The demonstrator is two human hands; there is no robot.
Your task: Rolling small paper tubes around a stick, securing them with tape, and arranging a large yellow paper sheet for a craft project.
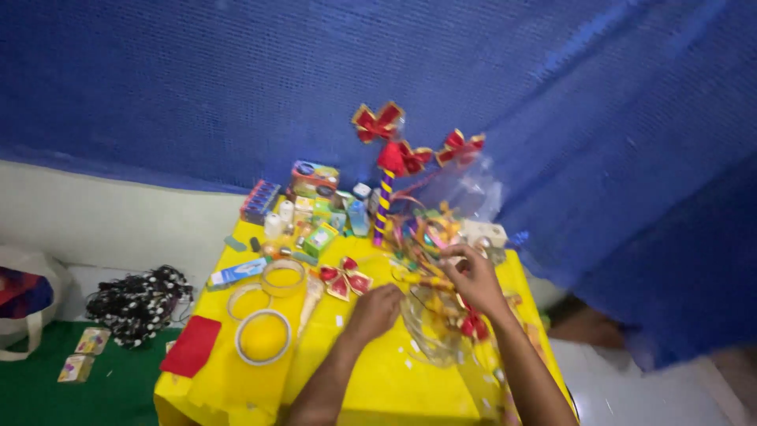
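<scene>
A person leans over a small yellow bench [378,386] set against a blue mesh curtain [197,87], seen from above.

Far left, on the green floor [118,390], lie a cloth bag [24,300], two small cards [84,353] and a heap of black beaded cord [138,304]. A red felt piece [192,345] hangs over the bench's left edge. Next to it sit rolls of clear tape [262,335], then a glue tube [236,273], and behind these a cluster of small boxes and bottles [311,209].

Near the middle, a red and gold bow [344,278] lies flat on the bench. Just right of it, the left hand [377,309] rests curled into a loose fist on the yellow surface, beside a coil of thin clear wire [430,331]; whether it pinches anything cannot be told.

Behind stands a purple and yellow striped stick [384,203] topped with three red bows [402,142].

To the right, the right hand [473,280] reaches into a tangle of gold ribbon and trimmings [426,237], fingers bent down and closed on a strand. A small red bow [474,325] lies under its wrist.

The work looks like picking out and sorting decoration pieces. The next move probably calls for freeing one strand cleanly while the left hand steadies the wire coil.
</scene>
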